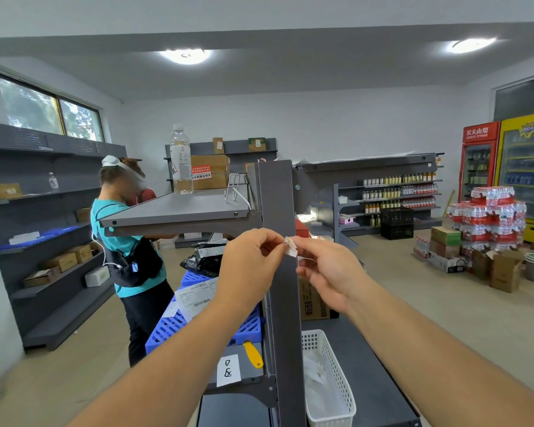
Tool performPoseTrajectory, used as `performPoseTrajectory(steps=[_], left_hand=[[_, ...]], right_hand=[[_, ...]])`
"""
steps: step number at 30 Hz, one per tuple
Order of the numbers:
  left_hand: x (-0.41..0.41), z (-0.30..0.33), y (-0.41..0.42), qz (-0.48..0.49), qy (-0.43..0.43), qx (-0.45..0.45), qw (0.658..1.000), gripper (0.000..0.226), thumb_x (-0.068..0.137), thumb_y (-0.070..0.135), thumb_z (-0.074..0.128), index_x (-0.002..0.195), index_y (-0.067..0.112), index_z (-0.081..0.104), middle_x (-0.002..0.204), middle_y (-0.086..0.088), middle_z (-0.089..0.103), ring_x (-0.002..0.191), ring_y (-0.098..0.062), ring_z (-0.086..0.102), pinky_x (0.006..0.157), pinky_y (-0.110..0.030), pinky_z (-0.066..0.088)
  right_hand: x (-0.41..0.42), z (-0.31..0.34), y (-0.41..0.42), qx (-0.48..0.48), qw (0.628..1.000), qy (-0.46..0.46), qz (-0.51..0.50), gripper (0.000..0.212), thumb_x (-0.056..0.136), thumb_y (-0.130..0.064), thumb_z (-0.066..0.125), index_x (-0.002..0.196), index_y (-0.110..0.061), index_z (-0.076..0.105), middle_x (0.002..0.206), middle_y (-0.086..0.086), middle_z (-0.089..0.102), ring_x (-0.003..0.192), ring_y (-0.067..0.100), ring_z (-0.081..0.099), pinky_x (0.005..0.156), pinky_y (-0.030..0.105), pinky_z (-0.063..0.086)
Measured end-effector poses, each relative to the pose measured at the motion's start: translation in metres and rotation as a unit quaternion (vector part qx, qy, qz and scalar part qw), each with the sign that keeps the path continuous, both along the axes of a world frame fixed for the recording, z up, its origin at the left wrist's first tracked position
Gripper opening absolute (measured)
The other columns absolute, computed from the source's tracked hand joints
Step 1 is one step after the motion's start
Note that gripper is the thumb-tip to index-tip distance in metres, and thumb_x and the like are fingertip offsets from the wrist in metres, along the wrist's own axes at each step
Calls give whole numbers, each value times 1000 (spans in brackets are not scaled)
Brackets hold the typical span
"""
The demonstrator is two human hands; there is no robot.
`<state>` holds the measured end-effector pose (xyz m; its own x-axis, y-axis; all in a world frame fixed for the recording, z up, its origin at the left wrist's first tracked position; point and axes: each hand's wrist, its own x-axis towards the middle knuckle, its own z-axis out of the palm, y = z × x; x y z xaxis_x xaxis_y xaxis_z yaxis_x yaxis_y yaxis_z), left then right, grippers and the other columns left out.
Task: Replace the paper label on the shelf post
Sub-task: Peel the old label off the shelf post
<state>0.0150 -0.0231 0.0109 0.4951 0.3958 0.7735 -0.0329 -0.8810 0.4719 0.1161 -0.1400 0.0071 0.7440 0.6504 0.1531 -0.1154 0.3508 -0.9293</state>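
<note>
A dark grey shelf post rises through the middle of the view. In front of it, both hands pinch a small crumpled white paper label. My left hand holds its left edge with thumb and forefinger. My right hand holds its right edge, and a further bit of white paper shows under its fingers. Lower on the shelf lies a white paper slip with handwritten marks, next to a yellow-handled tool.
A white mesh basket with papers sits right of the post. A grey shelf board carries a water bottle and a cardboard box. Blue crates lie below. A person in a teal shirt stands at left.
</note>
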Motion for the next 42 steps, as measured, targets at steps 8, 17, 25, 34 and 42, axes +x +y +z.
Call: performPoseTrajectory(steps=[8,17,25,34,42], left_hand=[[1,-5,-2,-36,-20,0,999,15,95,24,73,107,23,81,94,12,76,89,-2,70,81,-21,59],[1,-4,-1,-33,0,40,999,11,94,21,73,102,22,80,89,10,76,84,-4,70,79,-23,59],[4,-9,3,-43,40,88,994,11,93,27,75,102,25,82,90,12,76,79,-1,65,73,-8,48],[-4,-27,16,-17,17,80,996,15,96,21,69,109,21,76,90,12,70,77,-3,63,72,-10,49],[-25,-48,43,33,39,55,997,20,97,10,62,111,19,74,88,11,67,76,-6,60,66,-14,47]], right_hand=[[2,-1,2,35,999,1,-30,13,93,1,71,103,0,80,99,15,79,82,18,69,92,35,60],[12,-2,-5,30,999,-32,26,13,94,-1,70,105,2,77,96,13,78,91,21,72,92,34,60],[26,-17,-9,14,994,-97,43,25,95,0,68,79,-12,83,80,6,76,72,13,68,79,27,61],[61,-46,-7,-59,979,-134,-144,14,91,-6,74,103,-13,75,92,9,78,74,15,72,86,35,63],[99,-110,3,-273,916,-220,-194,6,84,-12,73,84,-18,73,75,2,79,80,24,78,81,47,65]])
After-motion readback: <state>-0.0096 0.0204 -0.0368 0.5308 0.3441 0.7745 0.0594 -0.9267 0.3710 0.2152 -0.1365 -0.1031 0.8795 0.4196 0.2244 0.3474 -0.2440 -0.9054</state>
